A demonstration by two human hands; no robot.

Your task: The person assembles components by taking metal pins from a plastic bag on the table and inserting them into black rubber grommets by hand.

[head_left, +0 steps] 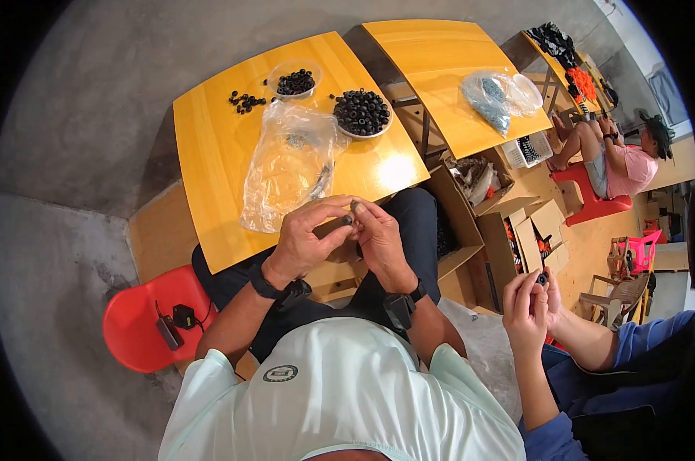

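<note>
Just off the near edge of the yellow table (217,161), my two hands meet over my lap. My left hand (307,237) is closed, thumb bent toward the fingers, with a small dark spot at its tip. The fingers of my right hand (382,240) pinch together right beside it. Something small and dark shows between the fingertips, too small to name. Beyond my hands lies a crumpled clear plastic bag (267,180) with small pieces inside. Behind it stand a clear tub (316,74) and a white bowl (374,136), both holding black ring-shaped parts (360,110).
Loose black parts (245,101) lie at the table's far left. A second yellow table (432,54) carries a bag of bluish pieces (487,104). Cardboard boxes (456,253) stand at right, a red stool (132,315) at left. A co-worker's hands (528,307) hold a black part close by.
</note>
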